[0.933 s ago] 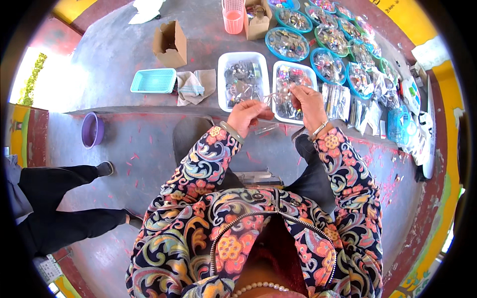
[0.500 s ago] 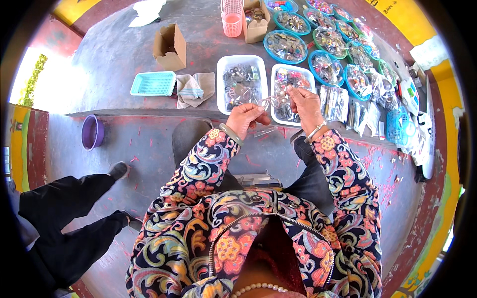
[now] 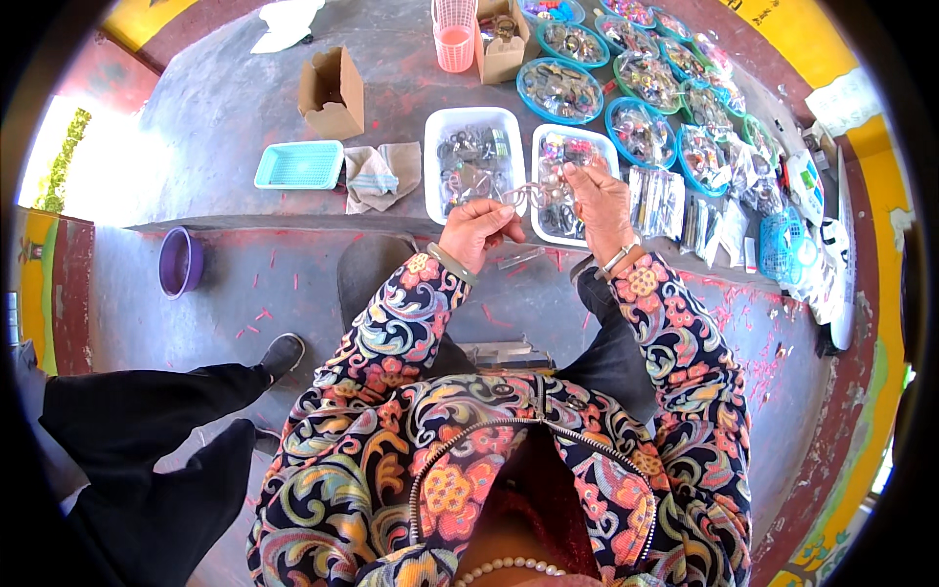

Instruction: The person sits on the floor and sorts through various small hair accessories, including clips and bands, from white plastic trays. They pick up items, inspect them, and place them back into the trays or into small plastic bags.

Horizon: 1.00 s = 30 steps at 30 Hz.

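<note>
Between my two hands hangs a thin, looped, pale brownish strand [image 3: 529, 193]; its exact kind is too small to make out. My left hand [image 3: 477, 232] pinches one end between thumb and forefinger. At the other end, my right hand [image 3: 601, 210] grips it with thumb and finger, held a little higher. Both hands are over the near edges of two white trays. The left white tray [image 3: 431, 147] holds dark small items in clear bags. Colourful bagged items fill the right white tray [image 3: 539, 230], partly hidden by my right hand.
Several round basins [image 3: 520, 93] of bagged goods crowd the back right. At left on the ledge are a turquoise tray [image 3: 299, 166], a cloth [image 3: 401, 174] and a cardboard box [image 3: 333, 93]. A purple bucket [image 3: 179, 262] sits on the floor; another person's legs [image 3: 147, 411] are at left.
My right hand has turned slightly, and the strand between my hands looks more drawn out. At left, the other person's legs have shifted, one shoe moving right.
</note>
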Each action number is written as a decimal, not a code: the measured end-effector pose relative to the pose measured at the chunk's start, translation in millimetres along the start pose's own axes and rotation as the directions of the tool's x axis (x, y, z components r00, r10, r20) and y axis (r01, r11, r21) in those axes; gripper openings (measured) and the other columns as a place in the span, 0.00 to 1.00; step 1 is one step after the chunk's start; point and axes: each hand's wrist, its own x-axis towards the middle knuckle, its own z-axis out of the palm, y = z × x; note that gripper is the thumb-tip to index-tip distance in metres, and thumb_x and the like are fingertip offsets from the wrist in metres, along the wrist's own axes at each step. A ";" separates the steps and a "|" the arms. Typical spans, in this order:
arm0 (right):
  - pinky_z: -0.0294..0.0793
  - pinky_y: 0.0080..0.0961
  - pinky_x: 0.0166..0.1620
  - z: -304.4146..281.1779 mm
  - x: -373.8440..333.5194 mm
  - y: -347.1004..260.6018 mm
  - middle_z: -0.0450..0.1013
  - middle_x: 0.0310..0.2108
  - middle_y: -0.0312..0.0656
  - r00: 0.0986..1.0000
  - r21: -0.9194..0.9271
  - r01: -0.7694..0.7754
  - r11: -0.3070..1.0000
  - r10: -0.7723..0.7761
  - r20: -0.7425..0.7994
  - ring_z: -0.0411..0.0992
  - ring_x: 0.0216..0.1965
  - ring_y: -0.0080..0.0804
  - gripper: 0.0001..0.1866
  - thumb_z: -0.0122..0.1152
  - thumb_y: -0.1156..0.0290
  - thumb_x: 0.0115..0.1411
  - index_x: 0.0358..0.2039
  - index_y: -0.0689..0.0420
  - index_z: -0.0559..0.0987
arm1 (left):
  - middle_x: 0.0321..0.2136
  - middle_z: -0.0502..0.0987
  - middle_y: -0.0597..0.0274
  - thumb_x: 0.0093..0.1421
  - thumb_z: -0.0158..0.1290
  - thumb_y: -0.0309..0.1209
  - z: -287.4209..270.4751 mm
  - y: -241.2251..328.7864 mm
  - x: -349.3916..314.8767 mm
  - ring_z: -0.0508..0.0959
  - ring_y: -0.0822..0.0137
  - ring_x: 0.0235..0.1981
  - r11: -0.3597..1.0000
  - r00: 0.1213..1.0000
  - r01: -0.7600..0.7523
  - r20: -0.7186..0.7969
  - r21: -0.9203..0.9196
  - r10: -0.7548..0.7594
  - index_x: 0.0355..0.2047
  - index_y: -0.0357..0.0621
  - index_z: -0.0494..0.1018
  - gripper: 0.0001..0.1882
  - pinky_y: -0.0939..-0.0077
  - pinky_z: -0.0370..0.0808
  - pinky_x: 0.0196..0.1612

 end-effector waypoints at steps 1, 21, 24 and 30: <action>0.48 0.13 0.17 -1.4 -0.2 0.7 0.58 0.12 0.25 1.000 0.008 0.003 1.000 -0.003 -0.002 0.51 0.15 0.11 0.12 0.57 0.64 0.53 0.23 0.61 0.77 | 0.19 0.75 0.60 0.55 0.48 0.31 0.0 -0.3 0.5 0.70 0.77 0.20 1.000 1.000 -0.003 0.008 0.009 0.003 0.27 0.39 0.72 0.08 0.86 0.58 0.22; 0.56 0.11 0.17 -8.2 -3.7 -11.0 0.64 0.11 0.30 0.946 -0.081 -0.095 0.992 0.115 0.303 0.59 0.13 0.14 0.16 0.56 0.60 0.54 0.19 0.60 0.74 | 0.23 0.75 0.61 0.55 0.49 0.29 -6.0 1.4 1.1 0.74 0.72 0.23 0.996 0.999 -0.007 -0.032 -0.086 0.004 0.23 0.43 0.70 0.06 0.84 0.61 0.22; 0.56 0.12 0.17 -7.4 -3.7 -8.8 0.64 0.11 0.31 0.952 -0.089 -0.063 0.994 0.086 0.294 0.59 0.13 0.15 0.16 0.55 0.59 0.54 0.20 0.61 0.74 | 0.23 0.74 0.61 0.55 0.49 0.29 -5.7 4.1 0.4 0.74 0.72 0.23 0.997 0.999 -0.017 -0.032 -0.079 0.014 0.23 0.43 0.70 0.05 0.84 0.62 0.23; 0.60 0.11 0.19 -15.7 3.3 -11.9 0.66 0.13 0.31 0.908 -0.139 -0.156 0.978 0.198 0.370 0.64 0.15 0.16 0.15 0.58 0.58 0.52 0.20 0.58 0.75 | 0.22 0.75 0.61 0.55 0.49 0.30 -8.3 3.4 -1.4 0.74 0.72 0.23 0.998 0.998 -0.062 0.014 -0.022 0.062 0.23 0.42 0.70 0.06 0.84 0.61 0.23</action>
